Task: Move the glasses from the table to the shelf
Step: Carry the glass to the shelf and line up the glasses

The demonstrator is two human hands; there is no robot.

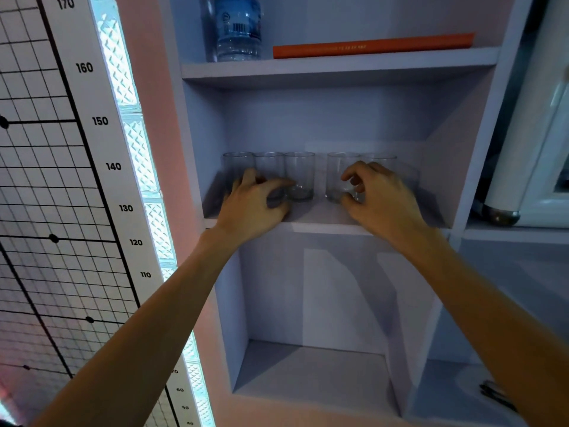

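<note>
Several clear glasses stand in a row on the middle shelf (pixel 320 224) of a pale built-in shelf unit. My left hand (pixel 255 204) is in front of the left group, with thumb and index finger spread wider than the second glass (pixel 269 166). The index tip reaches the third glass (pixel 300 174). My right hand (pixel 381 195) hovers at the right group, its fingers loosely curled beside the fourth glass (pixel 337 177). It partly hides a fifth glass (pixel 380 158) behind it. Neither hand lifts a glass.
On the shelf above stand a water bottle (pixel 237 29) and a flat orange book (pixel 372 46). The compartment below (pixel 314 365) holds nothing visible. A height chart (pixel 101 121) and glass-block strip are at the left, and a white appliance (pixel 523 155) at the right.
</note>
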